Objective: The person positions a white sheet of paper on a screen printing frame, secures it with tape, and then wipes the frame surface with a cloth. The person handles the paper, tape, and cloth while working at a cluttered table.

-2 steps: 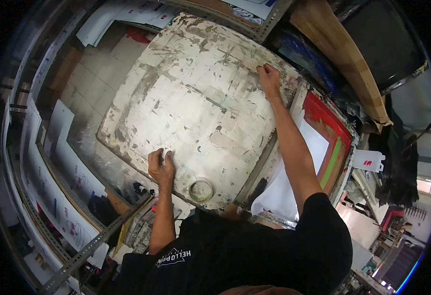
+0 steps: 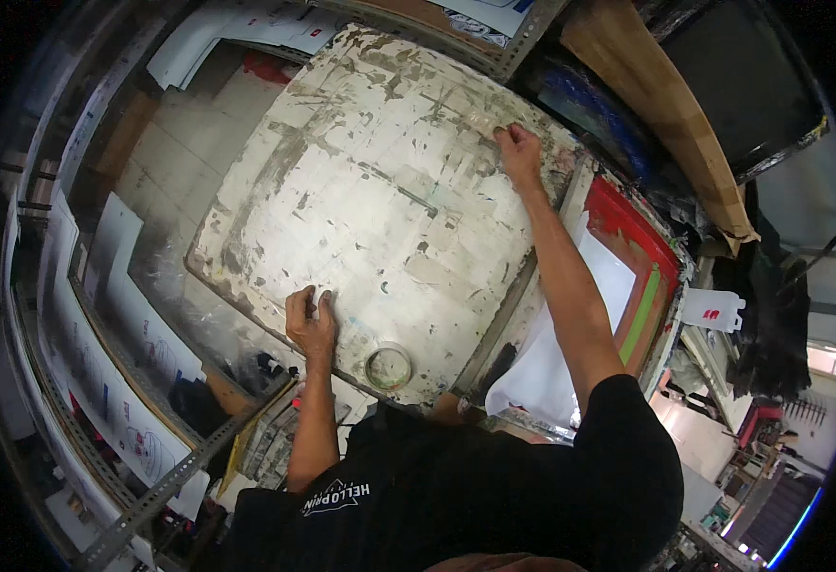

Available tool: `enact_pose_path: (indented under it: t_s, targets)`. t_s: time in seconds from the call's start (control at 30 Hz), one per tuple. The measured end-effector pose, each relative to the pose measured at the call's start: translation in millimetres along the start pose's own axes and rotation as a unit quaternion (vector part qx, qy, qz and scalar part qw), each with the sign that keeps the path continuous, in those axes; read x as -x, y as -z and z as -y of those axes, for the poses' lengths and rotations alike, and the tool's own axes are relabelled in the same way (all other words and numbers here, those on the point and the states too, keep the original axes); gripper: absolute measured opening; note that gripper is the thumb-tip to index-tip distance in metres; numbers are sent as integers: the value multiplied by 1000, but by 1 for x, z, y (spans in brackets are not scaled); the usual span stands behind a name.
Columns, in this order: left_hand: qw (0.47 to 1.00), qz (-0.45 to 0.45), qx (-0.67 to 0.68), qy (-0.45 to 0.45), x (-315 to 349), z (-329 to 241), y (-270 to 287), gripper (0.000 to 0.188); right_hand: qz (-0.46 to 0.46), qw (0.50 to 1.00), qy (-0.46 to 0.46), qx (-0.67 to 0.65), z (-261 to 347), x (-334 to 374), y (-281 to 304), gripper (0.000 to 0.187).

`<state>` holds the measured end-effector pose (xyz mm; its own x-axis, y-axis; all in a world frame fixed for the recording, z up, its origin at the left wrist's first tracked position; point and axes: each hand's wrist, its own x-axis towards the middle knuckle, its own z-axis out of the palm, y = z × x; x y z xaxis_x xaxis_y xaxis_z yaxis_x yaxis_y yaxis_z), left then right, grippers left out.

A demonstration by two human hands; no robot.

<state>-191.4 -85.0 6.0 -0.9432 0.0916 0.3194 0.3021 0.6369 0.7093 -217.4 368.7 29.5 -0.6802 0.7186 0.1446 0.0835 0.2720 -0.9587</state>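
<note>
A pale, worn board, scuffed with grey patches and peeling marks, lies under both my hands. Near its front left edge, my left hand rests with bent fingers, and a gap shows between thumb and forefinger. My right hand reaches to the far right part of the board, thumb and fingertips pinched together. Whatever is in that pinch, if anything, is too small to make out. A roll of tape lies flat near the front edge, to the right of my left hand.
Right of the board is a red-edged frame with white paper and a green strip. Racks of printed sheets stand at left behind a perforated metal bar. Bent cardboard leans at upper right.
</note>
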Motion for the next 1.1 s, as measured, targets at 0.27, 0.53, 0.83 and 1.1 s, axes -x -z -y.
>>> enact_pose_path:
  t_s: [0.27,0.53,0.83,1.1]
  targets:
    - [944,117,265,159,-22,-20,-28,38,258,963,7,73,63,102,-2,28]
    - [762,314,532,193,-32,-155,-38,38,354,929,-5,113,125,187,12,27]
    - [826,239,477,182,-33,-118,-15,34,139,952,74,263,39,84,57,30]
    - [865,164,388,273,-6,-6,44,13,-71,914,-28,398,-47,-62,56,43]
